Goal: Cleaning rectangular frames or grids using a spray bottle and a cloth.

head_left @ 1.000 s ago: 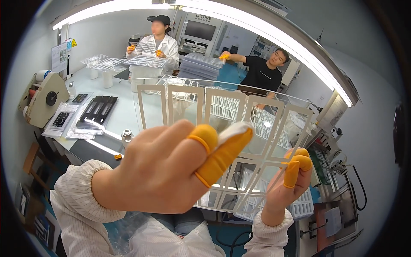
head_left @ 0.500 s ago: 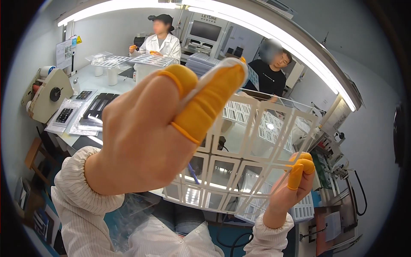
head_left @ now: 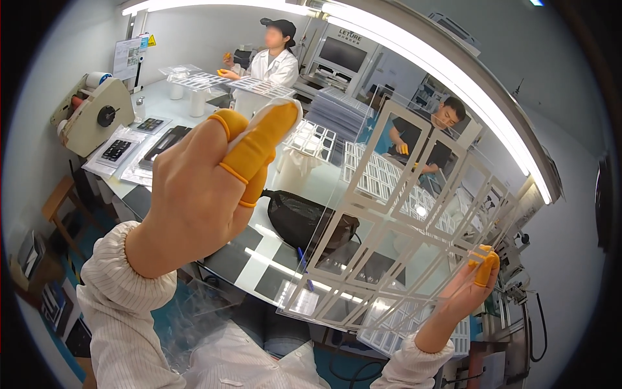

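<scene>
My right hand (head_left: 479, 275), in orange finger cots, grips the right edge of a clear sheet (head_left: 396, 222) with rows of white rectangular frames on it. The sheet is held up at a tilt over the table's front edge. Raised to the left of the sheet and apart from it is my left hand (head_left: 191, 181). Its cot-covered fingers are closed on a thin white cloth (head_left: 295, 110), which shows along the pointing finger and past its tip.
Behind the sheet lie a black mesh bag (head_left: 301, 217) and a blue pen (head_left: 302, 258). More framed sheets (head_left: 201, 80) rest on white supports at the back. A tape-roll machine (head_left: 94, 117) stands far left. Two co-workers (head_left: 275, 61) are across the table.
The sheet and my right hand have moved right. My left hand has drawn back left from the sheet, opening a gap. The view has shifted a little.
</scene>
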{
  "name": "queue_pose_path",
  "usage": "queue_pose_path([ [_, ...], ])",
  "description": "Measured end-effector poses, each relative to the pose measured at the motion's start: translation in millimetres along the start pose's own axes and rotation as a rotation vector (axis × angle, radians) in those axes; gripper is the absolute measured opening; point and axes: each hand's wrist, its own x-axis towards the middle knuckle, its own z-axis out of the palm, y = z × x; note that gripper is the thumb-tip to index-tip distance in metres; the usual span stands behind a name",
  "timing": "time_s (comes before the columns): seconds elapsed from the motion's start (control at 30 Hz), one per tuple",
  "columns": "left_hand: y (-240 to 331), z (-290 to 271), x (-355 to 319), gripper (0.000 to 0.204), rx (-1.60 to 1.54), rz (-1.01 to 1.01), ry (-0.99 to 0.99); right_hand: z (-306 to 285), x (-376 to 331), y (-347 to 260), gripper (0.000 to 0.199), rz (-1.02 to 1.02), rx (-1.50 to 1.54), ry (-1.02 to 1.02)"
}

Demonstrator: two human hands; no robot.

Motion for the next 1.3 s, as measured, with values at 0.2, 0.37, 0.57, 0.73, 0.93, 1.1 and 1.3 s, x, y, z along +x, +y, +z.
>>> queue_pose_path([
  [0.2, 1.3, 12.3, 1.9, 0.031, -0.538, -0.193, -0.08, 1.5, 3.4, 2.5, 0.023, 0.013, 0.049, -0.028],
  [0.37, -9.9, 34.8, 5.8, 0.032, -1.388, -0.519, -0.273, 6.5, 0.4, 4.2, 0.023, 0.011, 0.032, -0.022],
  [0.57, 4.9, 72.3, -1.0, 0.028, -2.151, -0.91, -0.302, 30.7, -5.6, 3.6, 0.019, 0.076, 0.068, 0.017],
  [0.73, 2.4, 70.6, 6.3, 0.026, -2.267, -0.75, -0.11, 24.0, -6.1, 5.1, 0.019, 0.067, 0.045, 0.028],
  [0.93, 3.3, 59.2, 13.2, 0.028, -2.155, -0.739, 0.003, 7.7, -5.9, 9.7, 0.026, 0.044, 0.088, -0.071],
  [1.1, 7.1, 52.4, 14.9, 0.03, -1.981, -0.79, 0.052, 2.9, -7.4, 11.5, 0.027, 0.039, 0.08, -0.06],
  [1.3, 4.0, 52.4, 12.3, 0.033, -1.935, -0.804, 0.014, 4.1, -7.4, 10.2, 0.027, 0.024, 0.079, -0.064],
])
